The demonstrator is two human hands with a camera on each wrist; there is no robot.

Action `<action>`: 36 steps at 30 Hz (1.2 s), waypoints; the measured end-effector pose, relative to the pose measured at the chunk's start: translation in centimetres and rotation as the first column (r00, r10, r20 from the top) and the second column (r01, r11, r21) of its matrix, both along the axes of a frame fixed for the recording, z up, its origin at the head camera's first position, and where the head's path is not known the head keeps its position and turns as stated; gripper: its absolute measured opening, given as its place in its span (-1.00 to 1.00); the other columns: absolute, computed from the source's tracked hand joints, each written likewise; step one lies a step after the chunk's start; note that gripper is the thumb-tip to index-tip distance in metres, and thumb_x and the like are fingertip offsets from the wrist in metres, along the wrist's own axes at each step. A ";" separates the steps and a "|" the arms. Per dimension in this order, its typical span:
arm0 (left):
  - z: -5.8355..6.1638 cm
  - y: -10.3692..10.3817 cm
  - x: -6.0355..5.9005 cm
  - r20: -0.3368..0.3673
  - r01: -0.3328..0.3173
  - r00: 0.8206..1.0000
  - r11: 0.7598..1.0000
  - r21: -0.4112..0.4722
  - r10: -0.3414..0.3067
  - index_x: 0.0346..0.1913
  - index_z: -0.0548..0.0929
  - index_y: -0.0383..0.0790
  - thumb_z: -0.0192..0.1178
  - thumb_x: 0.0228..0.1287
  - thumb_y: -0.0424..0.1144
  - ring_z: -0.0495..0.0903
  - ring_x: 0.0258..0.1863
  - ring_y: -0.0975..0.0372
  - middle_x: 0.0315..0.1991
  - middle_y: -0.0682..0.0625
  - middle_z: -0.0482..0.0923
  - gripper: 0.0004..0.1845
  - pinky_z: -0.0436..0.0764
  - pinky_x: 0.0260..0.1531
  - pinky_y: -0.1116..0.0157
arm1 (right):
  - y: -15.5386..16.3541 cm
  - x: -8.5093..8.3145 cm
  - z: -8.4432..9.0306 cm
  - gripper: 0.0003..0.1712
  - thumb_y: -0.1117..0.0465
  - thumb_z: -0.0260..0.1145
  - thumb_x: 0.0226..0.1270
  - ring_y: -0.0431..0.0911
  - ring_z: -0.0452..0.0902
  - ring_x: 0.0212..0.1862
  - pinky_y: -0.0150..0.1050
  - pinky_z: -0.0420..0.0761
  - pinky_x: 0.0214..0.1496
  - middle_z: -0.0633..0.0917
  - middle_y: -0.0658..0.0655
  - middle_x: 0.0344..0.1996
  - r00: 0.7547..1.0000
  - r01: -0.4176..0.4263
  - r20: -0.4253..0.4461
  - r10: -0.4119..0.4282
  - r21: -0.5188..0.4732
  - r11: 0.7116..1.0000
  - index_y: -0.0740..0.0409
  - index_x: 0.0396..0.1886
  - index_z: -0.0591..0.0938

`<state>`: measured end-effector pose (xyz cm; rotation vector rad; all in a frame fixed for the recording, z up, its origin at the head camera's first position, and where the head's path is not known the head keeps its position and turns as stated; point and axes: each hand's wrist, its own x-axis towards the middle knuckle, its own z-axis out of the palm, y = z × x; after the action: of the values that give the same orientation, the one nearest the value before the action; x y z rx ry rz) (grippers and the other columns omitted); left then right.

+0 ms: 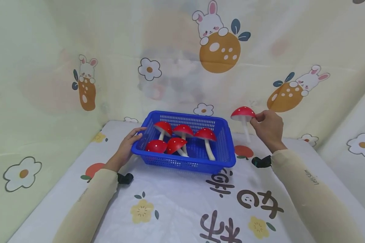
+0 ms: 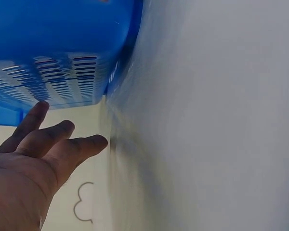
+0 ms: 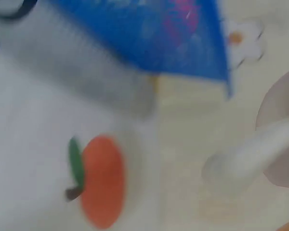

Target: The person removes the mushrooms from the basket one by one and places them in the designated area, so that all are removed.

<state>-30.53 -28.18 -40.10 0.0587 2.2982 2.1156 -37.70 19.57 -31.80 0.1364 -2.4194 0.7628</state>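
Note:
A blue perforated plastic basket stands on the table with several toy mushrooms, red-capped with white dots and white stems, such as one mushroom at its right side. My left hand is at the basket's left end, fingers extended against the rim. The left wrist view shows one fingertip at the slotted wall and other fingers apart from it. To the right of the basket, my right hand pinches another toy mushroom by its cap edge, stem hanging down. Its pale stem appears blurred in the right wrist view.
A white printed cloth with flowers, fruit and lettering covers the table. Cream curtains with rabbit prints hang behind and at both sides. Each wrist carries a small black device, one being the right wrist device.

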 end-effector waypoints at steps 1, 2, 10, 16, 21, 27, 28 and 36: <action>0.1 0.0 0.1 -0.001 -0.003 1.000 1.000 -0.005 0.003 0.45 0.28 0.12 -0.15 0.54 -0.01 0.09 0.52 -0.15 0.57 -0.11 -0.01 -0.52 0.33 0.37 -0.13 | 0.3 -0.4 -0.6 -0.66 0.15 0.31 0.31 0.19 0.54 -0.22 0.00 0.59 -0.25 0.71 0.38 -0.25 1.000 0.012 0.029 -0.012 0.016 1.000 0.39 -0.15 0.67; 0.1 0.0 0.1 -0.003 -0.004 1.000 1.000 -0.006 0.003 0.45 0.28 0.11 -0.15 0.54 -0.01 0.09 0.52 -0.15 0.57 -0.11 -0.01 -0.52 0.33 0.37 -0.12 | 0.6 -0.8 -1.2 -0.66 0.14 0.30 0.32 0.20 0.55 -0.22 0.03 0.62 -0.23 0.70 0.38 -0.24 0.998 0.022 0.057 -0.024 0.032 0.999 0.39 -0.15 0.66; 0.0 -0.1 0.1 -0.013 -0.007 1.000 1.000 0.008 0.007 0.43 0.31 0.09 -0.13 0.54 -0.03 0.14 0.50 -0.15 0.55 -0.13 0.04 -0.54 0.36 0.35 -0.12 | 1.4 -2.6 -4.9 -0.70 0.18 0.34 0.29 0.26 0.62 -0.25 0.18 0.69 -0.10 0.70 0.40 -0.22 0.980 0.017 0.197 -0.043 0.131 0.991 0.38 -0.18 0.66; 0.1 0.0 0.0 -0.009 -0.009 1.000 1.000 0.010 0.009 0.43 0.31 0.09 -0.12 0.53 -0.02 0.18 0.48 -0.15 0.54 -0.13 0.04 -0.53 0.40 0.33 -0.11 | 1.2 -3.1 -5.6 -0.70 0.21 0.36 0.27 0.24 0.63 -0.29 0.19 0.68 -0.09 0.72 0.41 -0.24 0.977 0.000 0.208 -0.038 0.182 0.983 0.40 -0.18 0.66; 0.2 -0.1 0.1 0.000 -0.018 1.000 1.000 0.007 0.018 0.42 0.32 0.09 -0.11 0.53 -0.03 0.19 0.48 -0.15 0.54 -0.12 0.05 -0.54 0.41 0.32 -0.10 | 1.3 -3.6 -6.2 -0.70 0.24 0.38 0.23 0.21 0.62 -0.38 0.15 0.70 -0.18 0.71 0.41 -0.30 0.984 -0.026 0.176 -0.024 0.275 0.961 0.44 -0.19 0.67; 0.1 -0.2 -0.1 -0.001 -0.013 1.000 1.000 0.004 0.013 0.42 0.32 0.11 -0.11 0.53 -0.01 0.19 0.48 -0.15 0.54 -0.12 0.06 -0.53 0.42 0.31 -0.10 | 1.9 -3.9 -6.9 -0.77 0.30 0.39 0.19 0.15 0.57 -0.42 0.11 0.70 -0.30 0.67 0.36 -0.41 0.993 -0.059 0.113 0.016 0.392 0.918 0.43 -0.26 0.66; 0.0 -0.2 -0.1 -0.002 -0.013 1.000 1.000 0.001 0.013 0.42 0.32 0.11 -0.10 0.53 -0.01 0.19 0.48 -0.15 0.54 -0.12 0.06 -0.53 0.42 0.31 -0.10 | 1.9 -3.8 -7.0 -0.77 0.30 0.38 0.18 0.15 0.57 -0.42 0.10 0.70 -0.31 0.67 0.35 -0.42 0.995 -0.065 0.101 0.026 0.410 0.910 0.43 -0.27 0.66; -0.1 -0.4 -0.2 -0.003 -0.007 1.000 1.000 0.000 0.007 0.44 0.30 0.10 -0.11 0.53 0.00 0.17 0.49 -0.14 0.55 -0.11 0.03 -0.52 0.39 0.33 -0.10 | 0.2 -2.7 -7.5 -0.76 0.31 0.42 0.13 0.13 0.61 -0.40 0.09 0.73 -0.27 0.68 0.32 -0.40 0.993 -0.094 0.112 0.047 0.469 0.878 0.40 -0.24 0.66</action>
<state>-30.77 -28.56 -40.24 0.0542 2.3037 2.1203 -40.45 19.81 -39.28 0.3906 -2.6638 0.1898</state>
